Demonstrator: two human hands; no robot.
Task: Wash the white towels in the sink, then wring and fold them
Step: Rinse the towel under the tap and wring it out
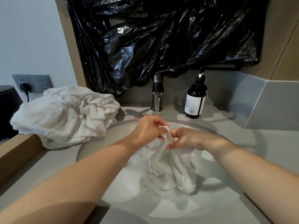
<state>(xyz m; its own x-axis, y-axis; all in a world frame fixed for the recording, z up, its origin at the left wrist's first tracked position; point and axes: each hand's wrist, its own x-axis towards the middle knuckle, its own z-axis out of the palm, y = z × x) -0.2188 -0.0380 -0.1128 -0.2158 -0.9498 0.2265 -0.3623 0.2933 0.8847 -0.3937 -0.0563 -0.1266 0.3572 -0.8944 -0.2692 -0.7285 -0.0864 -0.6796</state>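
Step in hand, as judged: washing one white towel [171,168] under the running tap [157,88]. The towel hangs from both hands into the sink [123,196]. Its wet lower folds are bunched on the basin floor, and its upper edge is gathered between the hands, just in front of the water stream [156,110]. Left hand [148,129]: fingers curled, pinching the top fold of the towel, back of the hand toward the camera, over the far part of the basin. Right hand [189,139]: fingers curled inward, pinching the same edge from the opposite side, close against the left hand's fingertips; the thumb's position cannot be told. Both forearms reach in from the near edge and converge over the basin. Recommendation: the stream appears to fall behind the left hand rather than onto the cloth, so the gathered edge should go under it. The cloth is best rubbed against itself in short sections, with the grip moved along so that no part is missed. The hanging bulk should hang inside the basin, so that no water runs onto the countertop [48,168]. A heap of towels [64,115] lies on the countertop left of the sink, apparently dry and not yet washed. A dark pump bottle [195,101] stands right of the tap, within reach should soap be wanted
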